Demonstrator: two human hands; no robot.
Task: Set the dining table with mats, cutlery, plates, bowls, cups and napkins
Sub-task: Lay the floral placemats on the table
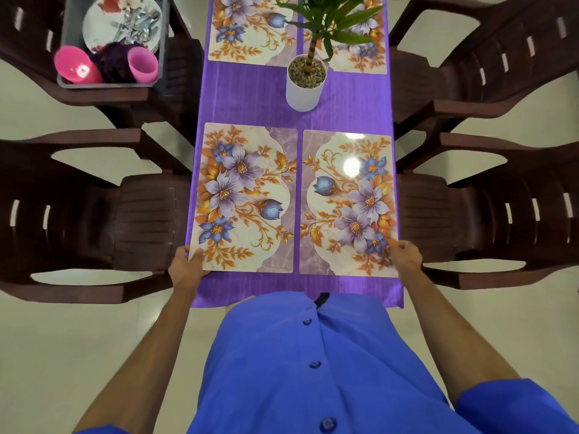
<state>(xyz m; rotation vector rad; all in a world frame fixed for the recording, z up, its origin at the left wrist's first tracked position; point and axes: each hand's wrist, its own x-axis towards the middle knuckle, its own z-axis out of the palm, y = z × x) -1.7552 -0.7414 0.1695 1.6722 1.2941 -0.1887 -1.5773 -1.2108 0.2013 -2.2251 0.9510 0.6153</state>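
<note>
Crockery sits in a grey tub (112,42) on the chair (103,92) at ten o'clock: a floral plate (122,14) carrying a heap of cutlery (136,25), a pink bowl (76,65) tipped on its side, and a pink cup (142,64) with its mouth tilted toward the camera. No brand, label or lettering can be read on any of it.

On the purple tablecloth (250,95), four floral mats lie in two pairs. The near left mat (244,198) and the near right mat (347,203) lie side by side, close but not touching, long axes running from six to twelve o'clock, their marbled scalloped ends facing each other.

The left hand (186,261) pinches the near left mat's outer near corner at seven o'clock, thumb on top and fingers curled under the edge. The right hand (405,253) grips the near right mat's outer near corner at five o'clock in the same way.

A potted plant (305,79) stands upright at twelve o'clock, between the pairs, with the far left mat (250,29) and far right mat (366,36) behind it.
</note>
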